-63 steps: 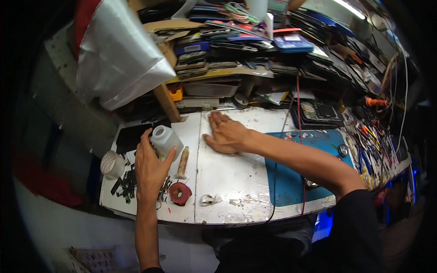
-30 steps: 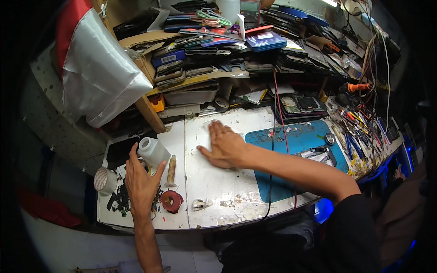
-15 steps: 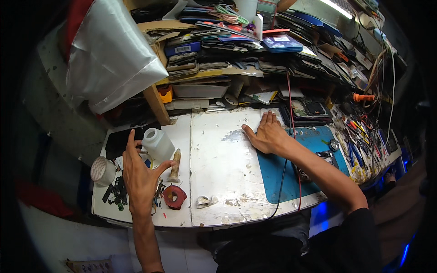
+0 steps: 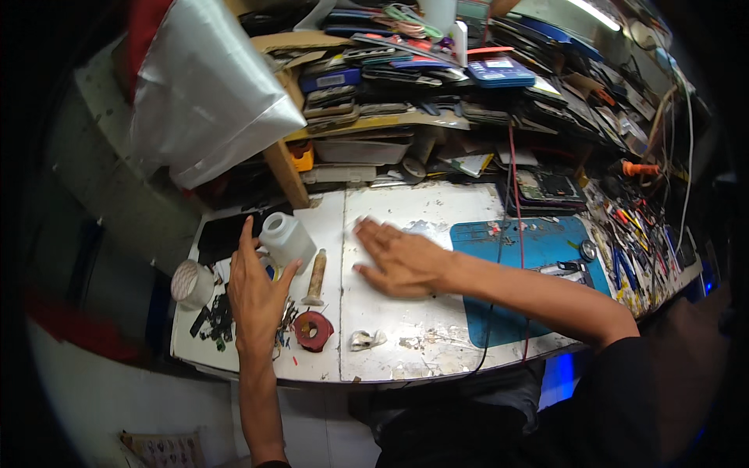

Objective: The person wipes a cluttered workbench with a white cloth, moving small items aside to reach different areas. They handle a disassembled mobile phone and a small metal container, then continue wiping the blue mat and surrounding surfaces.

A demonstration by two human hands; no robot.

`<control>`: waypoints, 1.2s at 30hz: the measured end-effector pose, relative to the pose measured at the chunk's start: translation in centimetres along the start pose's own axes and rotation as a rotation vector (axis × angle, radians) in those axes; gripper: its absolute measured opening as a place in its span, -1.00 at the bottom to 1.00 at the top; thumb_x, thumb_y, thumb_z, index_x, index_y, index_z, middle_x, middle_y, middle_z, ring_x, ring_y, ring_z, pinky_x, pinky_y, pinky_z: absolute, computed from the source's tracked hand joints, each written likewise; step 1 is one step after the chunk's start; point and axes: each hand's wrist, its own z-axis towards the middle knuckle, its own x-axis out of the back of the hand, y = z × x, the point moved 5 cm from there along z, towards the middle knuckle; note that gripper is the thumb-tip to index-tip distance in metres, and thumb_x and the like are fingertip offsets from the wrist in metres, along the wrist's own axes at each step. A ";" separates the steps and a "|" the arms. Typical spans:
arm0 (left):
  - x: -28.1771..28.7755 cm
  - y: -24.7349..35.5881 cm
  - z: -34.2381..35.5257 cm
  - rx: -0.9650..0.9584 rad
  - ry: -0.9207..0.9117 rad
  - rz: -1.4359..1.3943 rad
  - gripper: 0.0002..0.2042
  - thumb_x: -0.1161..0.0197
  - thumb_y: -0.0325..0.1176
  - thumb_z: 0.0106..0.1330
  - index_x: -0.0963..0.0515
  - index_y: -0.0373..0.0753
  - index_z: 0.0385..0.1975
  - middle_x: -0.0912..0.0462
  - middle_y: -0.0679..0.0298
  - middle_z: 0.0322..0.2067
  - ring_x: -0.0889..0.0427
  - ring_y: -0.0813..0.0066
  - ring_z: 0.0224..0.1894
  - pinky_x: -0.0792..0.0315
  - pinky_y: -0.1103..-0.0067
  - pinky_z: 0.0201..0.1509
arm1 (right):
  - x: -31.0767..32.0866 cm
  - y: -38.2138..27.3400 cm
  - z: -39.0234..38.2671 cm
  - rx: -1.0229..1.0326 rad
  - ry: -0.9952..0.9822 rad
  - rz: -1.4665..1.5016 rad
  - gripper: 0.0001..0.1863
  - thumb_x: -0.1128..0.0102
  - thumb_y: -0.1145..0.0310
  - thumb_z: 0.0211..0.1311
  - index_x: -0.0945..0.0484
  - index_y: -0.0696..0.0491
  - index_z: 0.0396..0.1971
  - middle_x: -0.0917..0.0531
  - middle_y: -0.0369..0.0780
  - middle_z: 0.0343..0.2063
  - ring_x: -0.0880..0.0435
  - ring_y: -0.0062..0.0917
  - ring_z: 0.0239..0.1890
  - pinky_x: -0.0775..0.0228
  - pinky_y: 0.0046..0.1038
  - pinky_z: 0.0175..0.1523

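My left hand (image 4: 259,300) is held up over the left part of the white worktable (image 4: 421,320), thumb and fingers apart. Just beyond it stands a translucent white plastic bottle (image 4: 287,240) with an uncapped mouth. A brownish syringe-like tube (image 4: 316,278) stands right of my thumb, and a dark red ring-shaped roll (image 4: 314,331) lies nearer. On the middle of the table my right hand (image 4: 406,261) rests palm down, its fingers stretched out and slightly blurred. Whatever may lie under that palm is hidden. A crumpled whitish scrap (image 4: 367,340) lies near the front edge.
A blue mat (image 4: 499,327) lies to the right, crossed by a red cable and a black cable. Many hand tools (image 4: 624,257) crowd the far right. Stacked phones and parts (image 4: 374,74) fill the back shelf. A white cup (image 4: 192,284) stands at the left edge.
My right hand has slid left and toward me, from the back of the table near the mat to the middle. My left hand keeps its place by the bottle. The view has shifted slightly.
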 end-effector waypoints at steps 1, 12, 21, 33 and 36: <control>-0.2 -0.1 0.1 0.012 0.005 0.006 -0.07 -0.60 -0.29 0.03 -0.17 -0.25 0.42 -0.59 -0.04 0.05 -0.58 0.05 0.09 -0.47 0.24 0.17 | 0.4 1.0 0.6 -0.051 0.045 -0.028 -0.15 0.53 -0.12 0.52 0.03 0.40 0.43 -0.03 0.22 0.46 0.00 -0.02 0.54 0.16 -0.32 0.61; 2.1 2.8 -1.8 -0.326 0.304 0.000 -0.20 -0.63 -0.39 -0.06 -0.39 -0.27 0.27 -0.62 0.05 -0.01 -0.61 0.14 -0.02 -0.53 0.28 0.06 | -0.9 -3.8 -3.6 0.484 -0.085 -0.155 -0.16 0.45 -0.06 0.45 0.09 0.32 0.47 0.01 0.12 0.50 0.00 -0.10 0.55 0.09 -0.31 0.60; 0.2 8.3 -12.0 -0.663 -0.321 -0.010 -0.66 -0.33 -0.33 0.31 -0.61 -0.37 0.02 -0.64 0.08 -0.03 -0.64 0.19 -0.05 -0.55 0.34 0.03 | 0.1 2.4 2.7 0.270 -0.004 -0.155 -0.21 0.45 0.01 0.46 0.00 0.38 0.44 -0.04 0.17 0.48 -0.01 -0.15 0.55 0.12 -0.33 0.61; 5.0 6.9 -15.0 -0.411 -0.067 -0.373 -0.72 -0.53 -0.64 -0.06 -0.72 -0.33 -0.29 -0.73 0.18 -0.34 -0.70 0.25 -0.30 -0.57 0.46 -0.22 | -0.1 -1.6 -2.2 0.336 -0.125 -0.004 -0.21 0.37 0.08 0.40 0.09 0.35 0.46 -0.06 0.19 0.46 -0.03 -0.11 0.54 0.11 -0.34 0.61; 5.4 4.9 -16.0 -0.317 0.050 -0.351 -0.71 -0.41 -0.69 0.07 -0.67 -0.38 -0.17 -0.70 0.11 -0.31 -0.69 0.27 -0.26 -0.54 0.48 -0.17 | 0.2 -1.6 -1.1 0.352 -0.019 -0.157 -0.20 0.32 0.10 0.36 -0.01 0.43 0.41 -0.11 0.20 0.44 -0.05 -0.12 0.54 0.09 -0.32 0.60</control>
